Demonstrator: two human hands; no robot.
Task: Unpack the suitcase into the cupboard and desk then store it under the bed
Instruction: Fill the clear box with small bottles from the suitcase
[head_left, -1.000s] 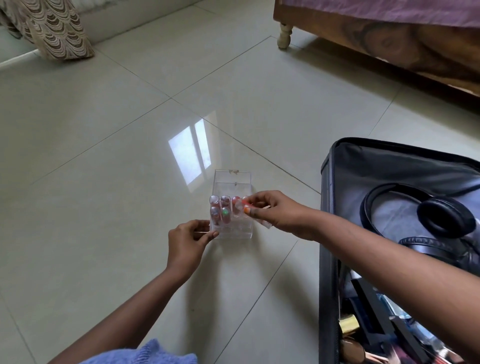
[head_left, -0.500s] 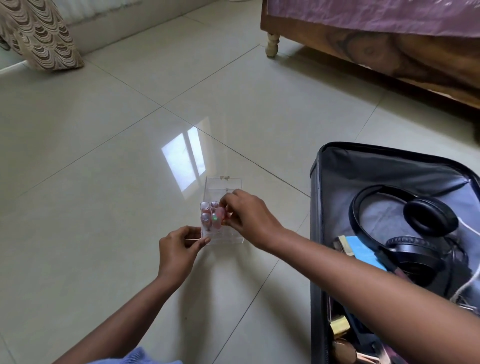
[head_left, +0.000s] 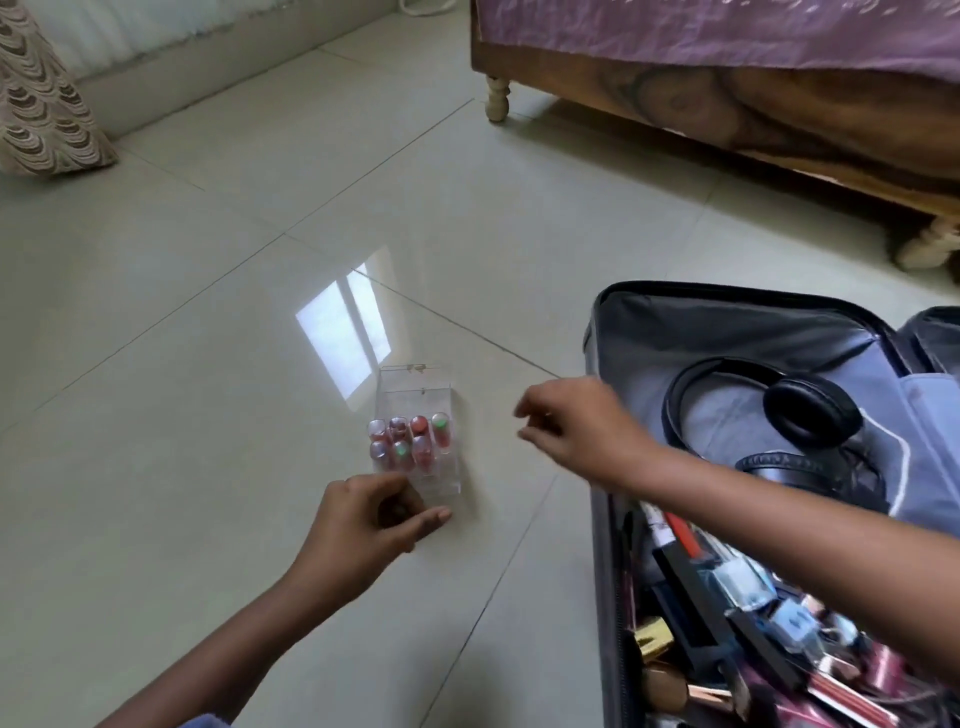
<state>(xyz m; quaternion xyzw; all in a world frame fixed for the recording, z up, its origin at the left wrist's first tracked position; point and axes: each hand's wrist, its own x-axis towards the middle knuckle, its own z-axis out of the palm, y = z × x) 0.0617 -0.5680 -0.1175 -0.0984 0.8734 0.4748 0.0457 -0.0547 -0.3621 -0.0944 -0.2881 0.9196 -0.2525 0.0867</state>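
A clear acrylic organiser (head_left: 415, 397) stands on the floor tiles with several small tubes (head_left: 410, 439) upright in its slots. My left hand (head_left: 366, 519) pinches its near corner with thumb and fingers. My right hand (head_left: 576, 423) hovers to the right of the organiser, fingers loosely curled and holding nothing. The open black suitcase (head_left: 644, 332) lies at the right, with black headphones (head_left: 805, 410) on its grey lining and a jumble of cosmetics (head_left: 737, 623) at its near end.
A wooden bed (head_left: 727, 98) with a purple cover stands at the back right, its turned leg (head_left: 497, 98) on the tiles. A patterned curtain (head_left: 36, 98) hangs at the far left. A bright window reflection lies on the floor.
My right hand has let go of the tube it was setting in the organiser and has drawn back to the right. My left hand has shifted along the organiser's near corner.
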